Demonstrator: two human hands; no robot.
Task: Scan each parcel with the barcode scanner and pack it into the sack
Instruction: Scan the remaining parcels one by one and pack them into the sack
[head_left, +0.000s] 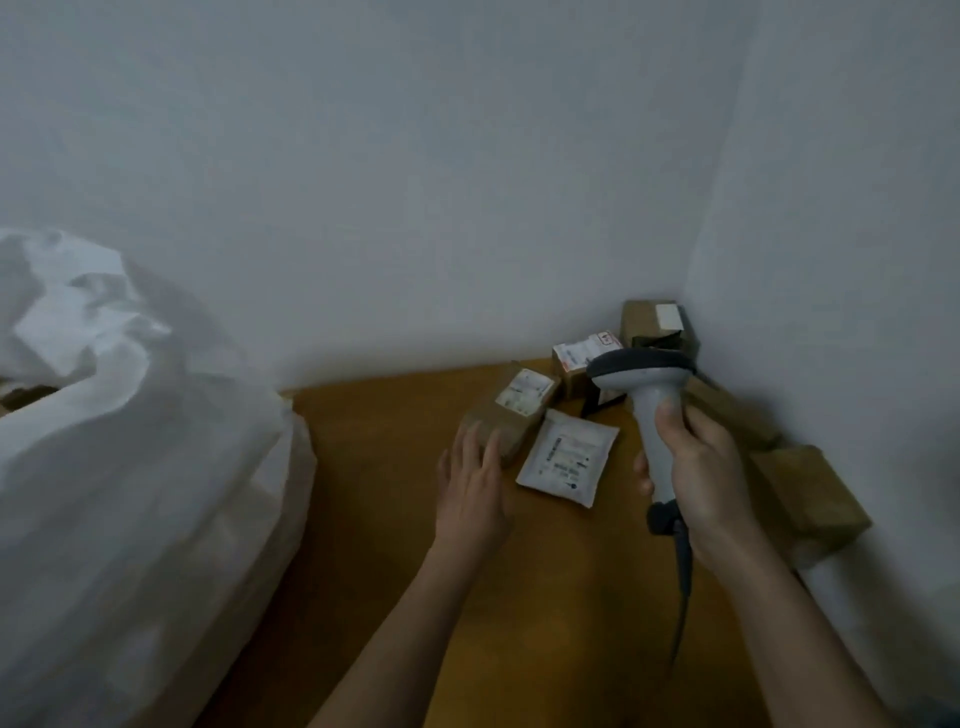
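Beside white sack (130, 441): right hand (701, 478) grips scanner (652, 395); left hand (472, 483) flat, fingers spread.

A flat orange-brown wooden tabletop (405, 499) fills the lower middle of the view — its surface is smooth and evenly coloured, dimmer toward the near edge. Behind it rises a plain pale grey-white back wall (395, 171), bare and matte, meeting the tabletop along a soft shadowed line. On the right a second pale grey-white side wall (841, 197) joins the back wall in a vertical corner — the tabletop runs right into that corner. The light is dull and bluish, and the whole picture is slightly blurred.
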